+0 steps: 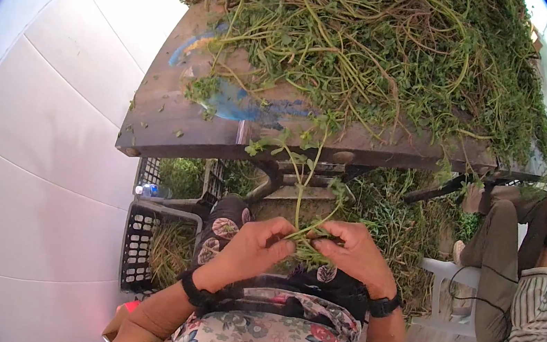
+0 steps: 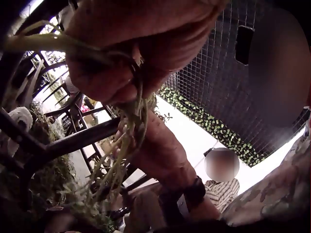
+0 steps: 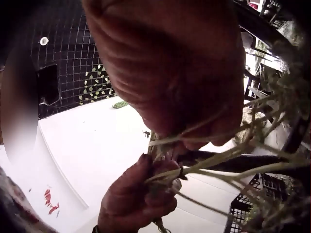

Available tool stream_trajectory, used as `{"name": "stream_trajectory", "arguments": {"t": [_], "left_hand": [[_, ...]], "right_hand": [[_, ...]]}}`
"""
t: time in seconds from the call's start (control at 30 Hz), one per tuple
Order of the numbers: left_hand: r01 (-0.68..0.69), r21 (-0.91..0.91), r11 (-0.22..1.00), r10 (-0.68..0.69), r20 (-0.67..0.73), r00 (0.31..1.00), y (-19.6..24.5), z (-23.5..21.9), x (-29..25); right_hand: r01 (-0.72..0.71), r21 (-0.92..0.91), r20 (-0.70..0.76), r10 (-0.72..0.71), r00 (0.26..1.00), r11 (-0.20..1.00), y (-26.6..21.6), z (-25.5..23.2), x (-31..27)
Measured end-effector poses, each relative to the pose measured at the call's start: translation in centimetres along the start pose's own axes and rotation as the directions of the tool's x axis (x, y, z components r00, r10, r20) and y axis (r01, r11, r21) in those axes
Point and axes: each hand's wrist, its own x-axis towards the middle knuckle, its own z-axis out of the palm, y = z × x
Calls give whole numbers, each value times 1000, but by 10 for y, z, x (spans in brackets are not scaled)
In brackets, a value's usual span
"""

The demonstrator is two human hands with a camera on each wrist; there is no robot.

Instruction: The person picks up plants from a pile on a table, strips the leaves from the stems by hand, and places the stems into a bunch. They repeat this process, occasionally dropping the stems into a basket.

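Observation:
Before the person's lap, the left hand (image 1: 262,245) pinches a small bunch of leafy green stems (image 1: 299,199) between thumb and fingers. Close beside it on the right, the right hand (image 1: 358,256) grips the same bunch, thumb and fingers curled in. One long forked stem rises from the hands toward the table edge, with leaves at its tips. In the left wrist view, thin stems (image 2: 116,170) trail below the left hand's curled fingers. The right wrist view has pale stems (image 3: 218,162) spreading rightward from between both hands.
A large tangled heap of greens (image 1: 374,52) covers much of the table (image 1: 163,113). Black crates (image 1: 138,250) with plants stand at lower left, near a bottle (image 1: 150,191). More greens (image 1: 391,229) lie under the table. Another person (image 1: 501,266) sits at right, near a white chair (image 1: 443,279).

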Motion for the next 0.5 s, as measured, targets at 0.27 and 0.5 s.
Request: {"name": "stream_trajectory", "arguments": {"t": [0.27, 0.5], "left_hand": [[-103, 89, 991, 106, -28, 994, -14, 0, 3], [-60, 120, 991, 66, -43, 997, -15, -1, 4]], "right_hand": [[149, -158, 74, -139, 988, 976, 1, 3, -2], [107, -225, 2, -109, 994, 968, -2, 17, -5]]}}
